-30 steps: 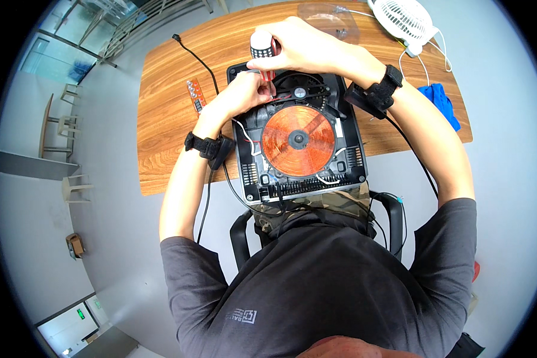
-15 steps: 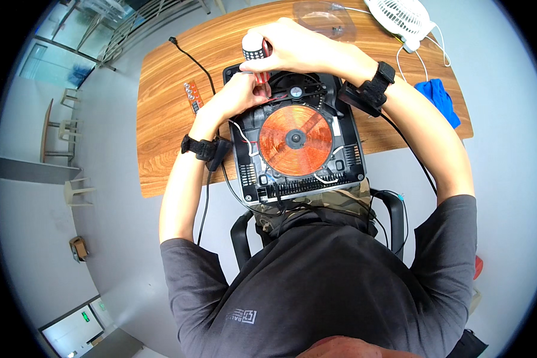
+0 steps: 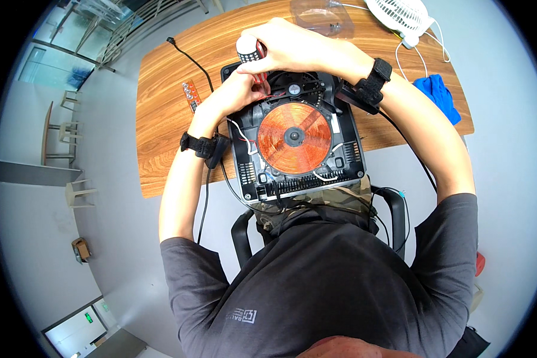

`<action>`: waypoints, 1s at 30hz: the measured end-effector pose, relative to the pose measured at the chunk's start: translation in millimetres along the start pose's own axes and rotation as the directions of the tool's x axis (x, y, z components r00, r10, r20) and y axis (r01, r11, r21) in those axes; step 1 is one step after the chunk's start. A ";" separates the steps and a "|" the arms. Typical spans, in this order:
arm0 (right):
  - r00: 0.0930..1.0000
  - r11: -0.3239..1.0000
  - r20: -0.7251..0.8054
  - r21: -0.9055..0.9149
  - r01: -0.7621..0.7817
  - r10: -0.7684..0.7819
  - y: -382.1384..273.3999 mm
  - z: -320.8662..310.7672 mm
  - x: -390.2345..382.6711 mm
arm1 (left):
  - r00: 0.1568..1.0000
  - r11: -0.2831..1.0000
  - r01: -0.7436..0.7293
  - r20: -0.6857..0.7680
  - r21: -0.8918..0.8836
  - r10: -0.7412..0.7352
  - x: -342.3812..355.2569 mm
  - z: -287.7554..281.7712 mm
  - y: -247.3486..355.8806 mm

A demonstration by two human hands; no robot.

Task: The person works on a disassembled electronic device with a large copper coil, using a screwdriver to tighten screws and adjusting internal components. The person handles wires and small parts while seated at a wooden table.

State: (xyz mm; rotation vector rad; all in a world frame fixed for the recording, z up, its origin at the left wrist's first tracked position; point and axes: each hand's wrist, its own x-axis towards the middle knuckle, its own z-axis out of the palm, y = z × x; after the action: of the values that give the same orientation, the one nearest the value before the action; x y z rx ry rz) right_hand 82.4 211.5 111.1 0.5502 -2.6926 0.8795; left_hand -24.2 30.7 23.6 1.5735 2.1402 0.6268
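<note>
An opened induction cooker (image 3: 243, 190) rests at the table's near edge, partly over my lap. Its round copper coil (image 3: 274, 143) is bare, and a black bar with a small round disc (image 3: 294, 89) lies beyond it. My right hand (image 3: 283, 45) is closed round the thick handle of a screwdriver (image 3: 250, 50), patterned in white, black and red. The screwdriver stands tilted over the cooker's far left corner. Low on it, the fingers of my left hand (image 3: 235, 92) are pinched together beside the red-striped part. Its tip is hidden behind them.
Left of the cooker lie a small orange strip with silver round pieces (image 3: 189, 92) and a black cable (image 3: 188, 53). Farther back are a clear plastic tray (image 3: 322, 21) and a white fan (image 3: 403, 18). A blue cloth (image 3: 438, 98) lies at the right.
The screwdriver's top and my right hand have shifted slightly left. My left fingers have tucked in closer beneath the handle. The cooker has barely moved.
</note>
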 end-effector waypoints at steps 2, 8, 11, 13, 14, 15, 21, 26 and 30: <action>1.000 1.000 0.000 0.017 0.017 -0.017 0.2 1.1 0.9 | 1.000 1.000 -0.014 -0.016 0.003 0.014 -1.0 2.4 -4.1; 1.000 1.000 -0.018 0.001 0.023 -0.023 0.9 3.8 0.3 | 0.999 0.999 0.036 -0.004 0.017 -0.036 -1.6 2.0 -3.3; 0.999 1.000 -0.029 -0.010 0.023 -0.023 1.9 4.9 1.1 | 0.996 0.996 0.091 0.006 0.007 -0.091 -2.0 -0.1 3.2; 0.999 1.000 -0.048 -0.014 0.013 -0.014 2.4 7.8 1.9 | 0.996 0.996 0.089 -0.005 0.013 -0.089 -2.7 -0.4 2.3; 0.998 1.000 -0.057 -0.016 0.008 -0.009 2.7 8.8 2.5 | 0.997 0.997 0.070 -0.015 0.019 -0.070 -2.2 0.1 -1.1; 0.998 1.000 -0.054 -0.013 0.012 -0.012 3.5 9.1 2.5 | 0.999 0.998 0.050 -0.023 0.025 -0.049 -1.4 0.4 -2.1; 1.000 1.000 0.002 -0.010 0.006 -0.006 1.5 2.8 3.2 | 1.000 0.999 0.002 -0.023 0.042 -0.001 -1.3 -0.3 -2.6; 1.000 1.000 0.006 -0.001 -0.024 0.024 0.3 1.7 2.8 | 0.996 0.997 0.075 0.034 0.034 -0.077 0.0 -4.1 4.6; 1.000 1.000 0.003 0.017 0.008 -0.008 2.8 3.3 4.2 | 0.998 0.998 0.042 0.037 0.051 -0.044 1.7 -2.4 -0.8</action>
State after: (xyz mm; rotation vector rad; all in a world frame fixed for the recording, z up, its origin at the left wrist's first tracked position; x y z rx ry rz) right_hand 77.0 210.4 108.6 0.5657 -2.6857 0.9016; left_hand -26.7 31.9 25.0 1.5490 2.1711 0.5285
